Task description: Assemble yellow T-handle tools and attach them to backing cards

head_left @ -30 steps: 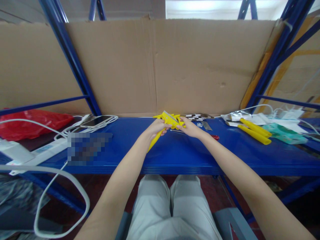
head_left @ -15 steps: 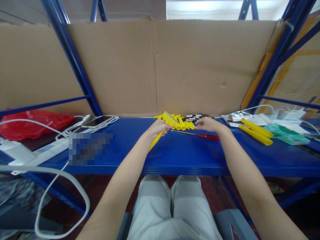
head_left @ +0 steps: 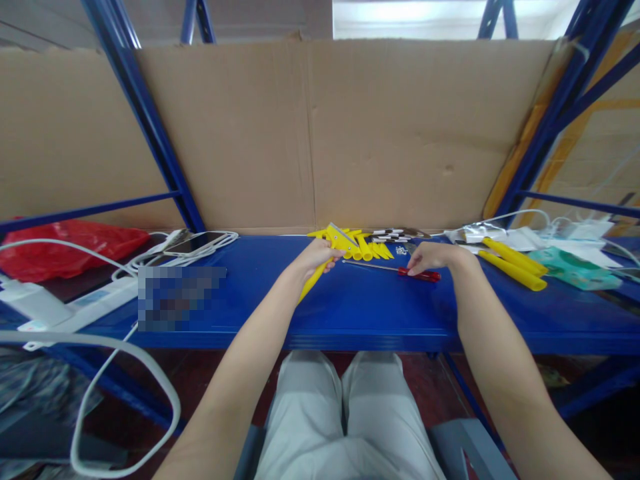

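Head: screwdriver (head_left: 403, 271) lies crosswise, tip left.

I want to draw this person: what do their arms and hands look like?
The left arm and right arm are bare, with no sleeves showing. The left hand and right hand wear no gloves. No watch or bracelet shows. I can't tell about rings.

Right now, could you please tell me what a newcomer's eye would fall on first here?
Probably the yellow tool in the left hand, bright against the blue table. Next might be the red-handled screwdriver lying to its right, with the right hand at it. The shiny red bag also stands out at the far left.
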`<state>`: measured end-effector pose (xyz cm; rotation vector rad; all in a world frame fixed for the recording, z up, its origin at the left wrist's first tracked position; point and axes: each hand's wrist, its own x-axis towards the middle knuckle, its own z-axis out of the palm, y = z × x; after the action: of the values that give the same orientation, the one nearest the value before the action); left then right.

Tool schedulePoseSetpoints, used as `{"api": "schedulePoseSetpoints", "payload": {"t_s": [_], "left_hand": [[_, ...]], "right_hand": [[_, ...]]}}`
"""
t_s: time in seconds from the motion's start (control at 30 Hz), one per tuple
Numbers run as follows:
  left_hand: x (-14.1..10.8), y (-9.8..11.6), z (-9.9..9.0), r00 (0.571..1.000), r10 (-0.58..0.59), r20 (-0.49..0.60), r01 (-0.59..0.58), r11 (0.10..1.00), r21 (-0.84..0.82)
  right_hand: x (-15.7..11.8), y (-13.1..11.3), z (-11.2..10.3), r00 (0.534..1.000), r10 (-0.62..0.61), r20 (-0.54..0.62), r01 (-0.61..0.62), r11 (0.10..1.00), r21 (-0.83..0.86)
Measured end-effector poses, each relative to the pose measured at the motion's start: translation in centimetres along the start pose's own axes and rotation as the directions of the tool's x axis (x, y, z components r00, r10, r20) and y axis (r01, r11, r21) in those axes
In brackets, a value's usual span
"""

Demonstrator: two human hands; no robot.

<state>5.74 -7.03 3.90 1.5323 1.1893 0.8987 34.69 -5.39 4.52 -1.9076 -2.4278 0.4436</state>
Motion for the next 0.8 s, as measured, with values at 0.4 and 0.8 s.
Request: {"api": "schedulePoseSetpoints", "payload": {"t_s": [0.4,0.8], "left_hand": [[0.0,0.1,-0.1,1.0,0.003,0.002,-0.003,1.0,-0.002],[-0.1,0.2,0.0,1.0,0.004,-0.005,-0.004,1.0,0.01]], "right_hand": [[0.8,0.9,0.7,1.0,0.013,0.001,-0.013,1.0,0.002],[0.4,-0.5,0.5,0.994,-0.072,-0.084,0.071,0.997,-0.012]]}}
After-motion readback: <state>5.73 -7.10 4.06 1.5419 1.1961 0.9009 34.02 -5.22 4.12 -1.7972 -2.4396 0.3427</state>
